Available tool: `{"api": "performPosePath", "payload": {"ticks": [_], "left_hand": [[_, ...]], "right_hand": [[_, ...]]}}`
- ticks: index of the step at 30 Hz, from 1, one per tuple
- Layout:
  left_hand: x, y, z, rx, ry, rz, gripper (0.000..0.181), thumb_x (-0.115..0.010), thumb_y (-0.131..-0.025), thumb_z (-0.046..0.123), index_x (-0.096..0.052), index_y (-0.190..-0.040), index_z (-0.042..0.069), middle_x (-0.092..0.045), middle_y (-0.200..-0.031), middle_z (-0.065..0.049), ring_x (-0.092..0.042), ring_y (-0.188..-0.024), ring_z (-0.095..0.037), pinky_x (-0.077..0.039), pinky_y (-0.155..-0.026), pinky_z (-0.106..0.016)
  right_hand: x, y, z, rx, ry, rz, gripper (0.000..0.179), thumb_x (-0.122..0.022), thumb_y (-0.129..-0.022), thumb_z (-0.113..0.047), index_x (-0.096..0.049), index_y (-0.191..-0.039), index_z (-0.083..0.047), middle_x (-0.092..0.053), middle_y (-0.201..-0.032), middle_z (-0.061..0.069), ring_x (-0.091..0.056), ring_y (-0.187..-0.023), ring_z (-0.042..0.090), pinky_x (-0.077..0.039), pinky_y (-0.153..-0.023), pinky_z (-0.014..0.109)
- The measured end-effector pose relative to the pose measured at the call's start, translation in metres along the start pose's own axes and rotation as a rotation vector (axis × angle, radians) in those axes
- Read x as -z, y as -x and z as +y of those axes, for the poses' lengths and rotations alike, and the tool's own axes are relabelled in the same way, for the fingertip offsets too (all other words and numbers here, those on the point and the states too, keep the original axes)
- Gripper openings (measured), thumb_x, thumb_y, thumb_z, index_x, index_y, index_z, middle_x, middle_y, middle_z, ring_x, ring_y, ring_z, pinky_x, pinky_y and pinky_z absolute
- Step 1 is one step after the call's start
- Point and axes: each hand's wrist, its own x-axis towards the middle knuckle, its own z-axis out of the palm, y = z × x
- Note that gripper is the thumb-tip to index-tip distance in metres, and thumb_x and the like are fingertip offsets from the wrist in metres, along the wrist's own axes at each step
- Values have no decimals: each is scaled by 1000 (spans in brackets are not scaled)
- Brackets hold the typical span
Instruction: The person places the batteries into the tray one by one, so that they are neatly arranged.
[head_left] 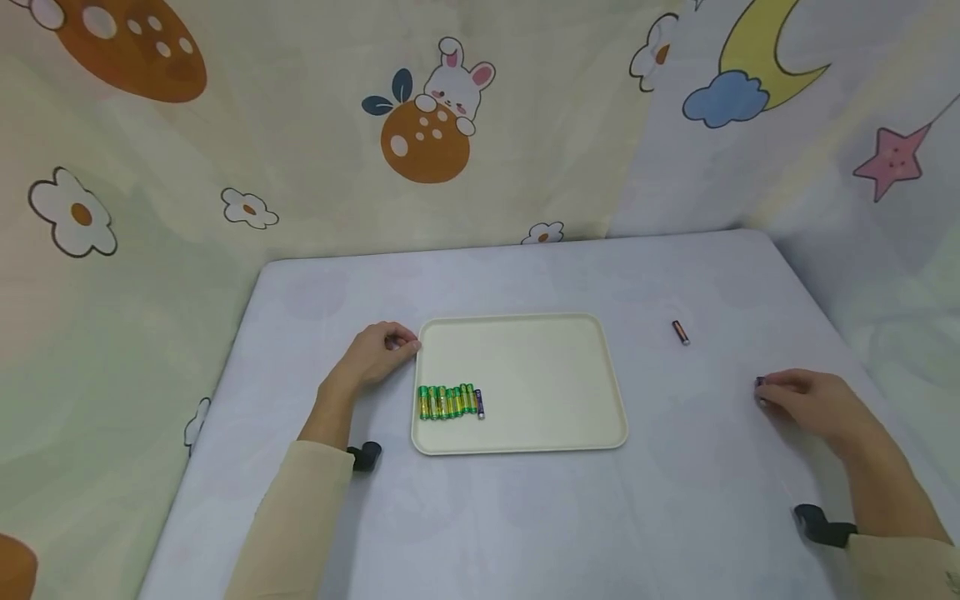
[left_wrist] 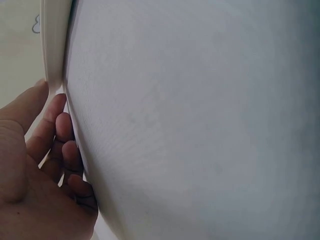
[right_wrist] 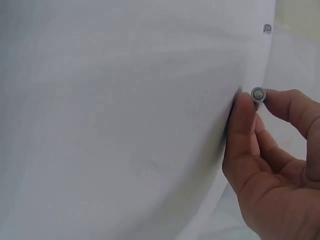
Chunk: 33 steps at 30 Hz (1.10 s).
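At the left rim of a cream tray, my left hand pinches the edge between thumb and index finger. The left wrist view shows the thumb against the tray's side, with the other fingers curled below. Inside the tray, several green batteries stand side by side in a row, a purple battery at its right end. Off to the right, my right hand pinches a small dark battery between thumb and index finger, close to the tabletop, its end facing the right wrist camera.
Another battery, dark and copper-coloured, lies on the white-covered table between the tray and my right hand. Cloth with cartoon prints hangs behind and along the sides of the table. A black camera mount sits on each wrist.
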Motion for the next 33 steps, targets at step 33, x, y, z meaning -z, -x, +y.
{"api": "performPosePath", "payload": {"ticks": [33], "left_hand": [[0,0,-1,10,-1,-1,30,-65,-101,36,-70,-116,11,-63,-108,-7,-53,-99,-24,-42,-84,-37]], "right_hand": [[-92,-19,-159,254,-518,-306,43,-68,-100,-18,-53,-130,9,-68,-115,20,-72,-95,15,-58,-87,28]]}}
